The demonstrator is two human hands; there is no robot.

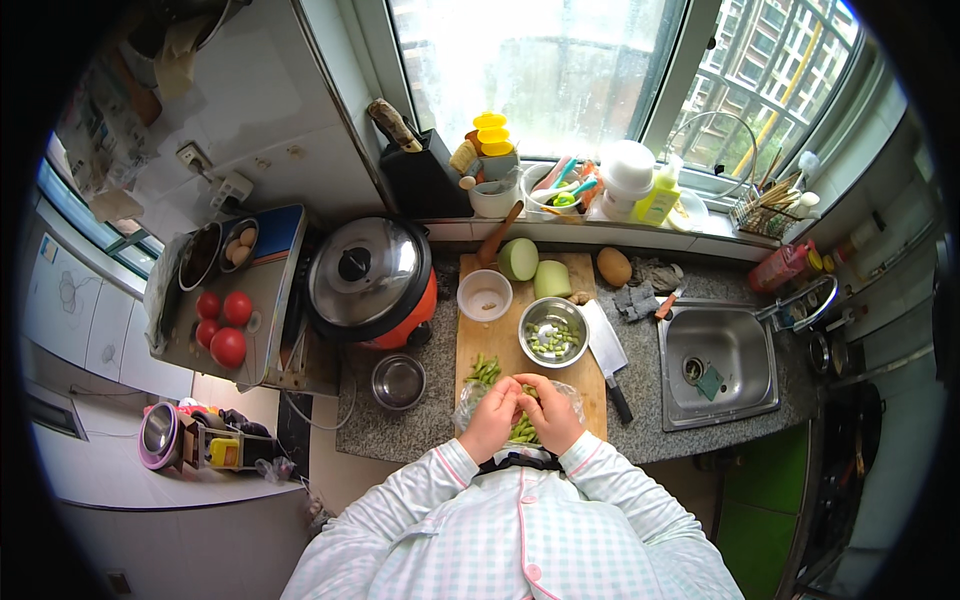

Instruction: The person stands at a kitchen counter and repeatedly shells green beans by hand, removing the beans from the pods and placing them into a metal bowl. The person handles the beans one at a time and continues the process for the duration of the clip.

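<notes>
Close in front of my body, my left hand point(491, 416) and my right hand point(551, 416) meet fingertip to fingertip. They are pinched on what looks like a green bean pod, mostly hidden by the fingers. Beneath them, a clear plastic bag point(470, 399) lies spread on the wooden cutting board point(472, 334), with green bean pods point(523, 430) on it. Another small heap of pods point(484, 369) sits just beyond my left hand. A steel bowl point(554, 358) beyond my hands holds pale green pieces point(556, 341). Farther left stands a white plastic tub point(484, 295) with a small scrap inside.
A cleaver point(606, 341) lies along the board's right edge, its handle towards me. Two cut green gourd pieces point(519, 259) sit at the back. The sink point(720, 360) is right. An orange electric cooker point(375, 281) and a small steel bowl point(398, 381) stand left, with tomatoes point(228, 347) beyond.
</notes>
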